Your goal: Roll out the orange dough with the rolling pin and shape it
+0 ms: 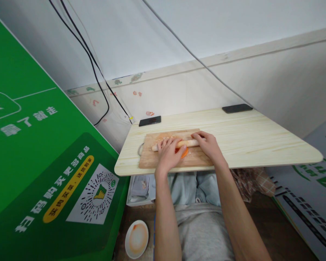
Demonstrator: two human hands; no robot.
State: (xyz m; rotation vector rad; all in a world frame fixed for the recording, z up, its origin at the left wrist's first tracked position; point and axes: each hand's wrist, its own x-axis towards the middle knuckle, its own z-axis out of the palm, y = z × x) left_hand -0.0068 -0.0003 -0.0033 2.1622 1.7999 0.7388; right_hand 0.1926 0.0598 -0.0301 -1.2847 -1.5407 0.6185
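A pale wooden rolling pin [189,143] lies crosswise over a wooden cutting board [149,159]. My left hand [168,155] is closed over the pin's left part, its fingers over the top and the thumb reaching right. At the other end, my right hand [208,145] is curled over the pin and hides its tip. Beneath the pin, partly covered by my left thumb, is a flat piece of orange dough [184,153]. White flour-like specks and an orange tint mark the board's far part.
The board rests on a pale wood-grain table [255,141] against the wall. Two dark phones [150,121] [237,108] lie along its back edge. A green panel [70,152] stands at left. Below the table's left end is a stained white dish [136,239]. Cables [91,54] hang from above.
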